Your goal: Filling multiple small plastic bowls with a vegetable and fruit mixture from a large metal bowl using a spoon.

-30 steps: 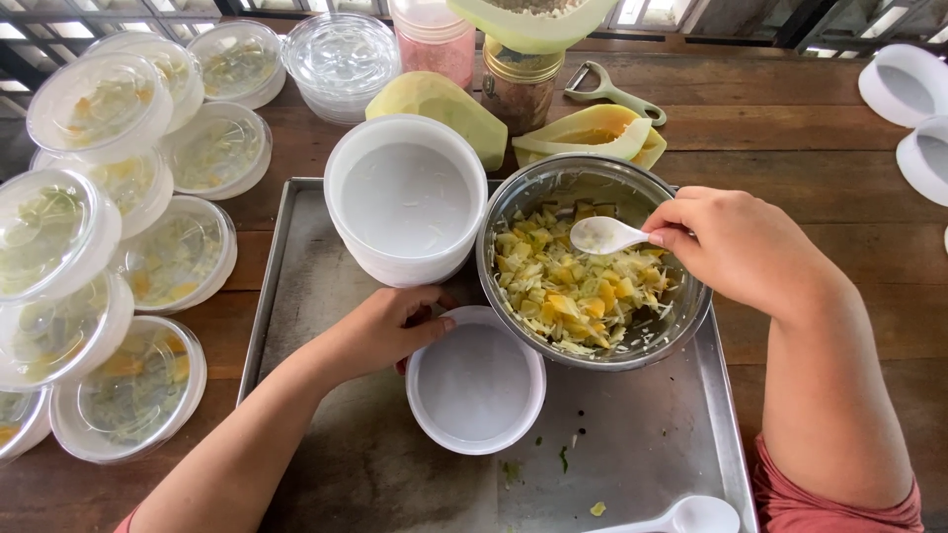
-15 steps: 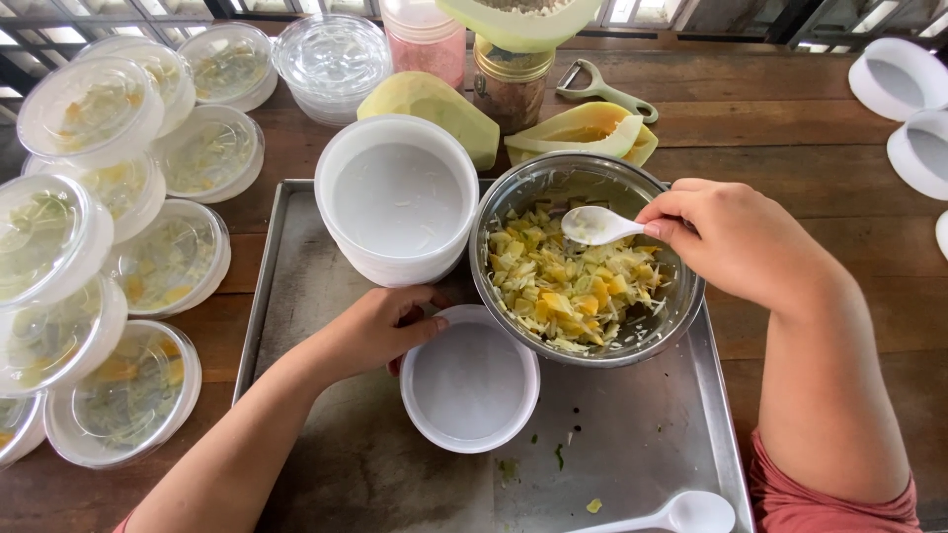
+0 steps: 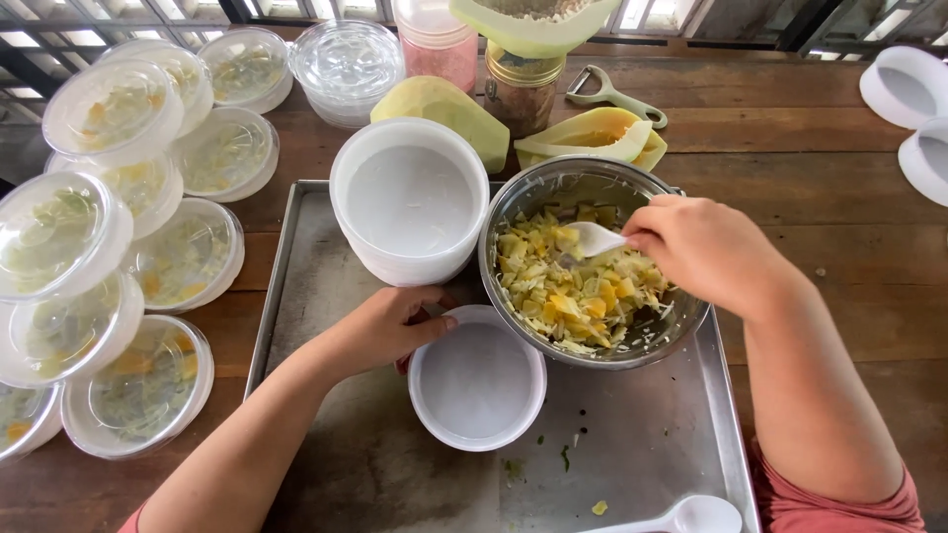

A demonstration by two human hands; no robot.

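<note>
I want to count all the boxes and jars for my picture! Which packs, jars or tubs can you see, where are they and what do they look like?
Lidded tubs: stacked at the left, round, clear lids, greenish-yellow food inside.
Empty clear tubs: top middle, round, stacked.
White bowl stack: on the metal tray, round.
Single white bowl: by the left hand, empty.
Pink-filled jar: top, clear.
Gold-lidded jar: beside it, brown contents.
No signs or screens.

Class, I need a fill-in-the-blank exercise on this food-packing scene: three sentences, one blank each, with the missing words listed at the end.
1. The right hand holds a white ____ over the shredded salad.
2. The salad sits in a ____ bowl made of shiny steel on the tray.
3. The left hand grips the rim of a small, empty ____ bowl.

Missing words: spoon; metal; white
</note>
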